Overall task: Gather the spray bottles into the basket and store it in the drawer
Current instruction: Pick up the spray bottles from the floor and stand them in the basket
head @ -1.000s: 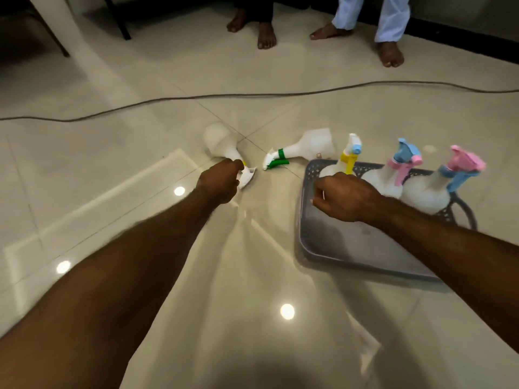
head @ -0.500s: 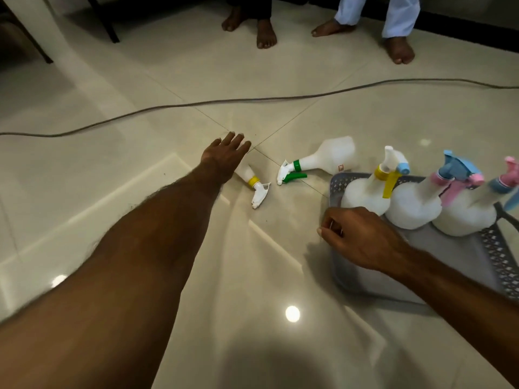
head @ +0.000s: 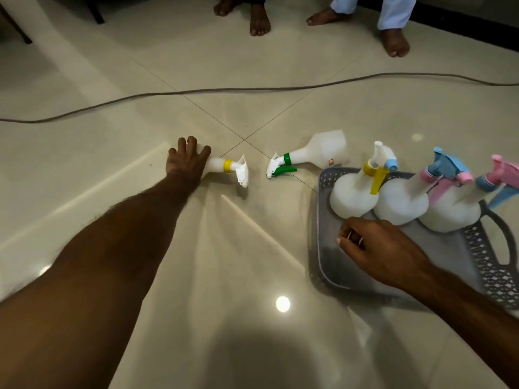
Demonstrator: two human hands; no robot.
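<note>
A white spray bottle with a yellow collar [head: 224, 165] lies on its side on the tiled floor. My left hand [head: 186, 161] covers its body, fingers curled over it. A second white bottle with a green trigger [head: 317, 150] lies to the right, touching nothing but the floor. In the grey perforated basket [head: 320, 209] at the right stand three bottles: a yellow-and-blue-headed one [head: 351, 197], a blue-and-pink one [head: 401, 203] and a pink-and-blue one [head: 449, 214]. My right hand [head: 376, 248] hovers over the basket's near left part, fingers curled, with nothing visibly in them.
A dark cable [head: 252, 89] runs across the floor behind the bottles. Two people's bare feet [head: 259, 21] [head: 393, 43] stand at the far edge. Dark furniture legs [head: 95, 12] show at the top left. Ceiling lights glare on the glossy tiles.
My left hand went from the bottle's trigger end to open above its body, then came down over the body. The view has shifted left and closer. My right hand stayed at the basket.
</note>
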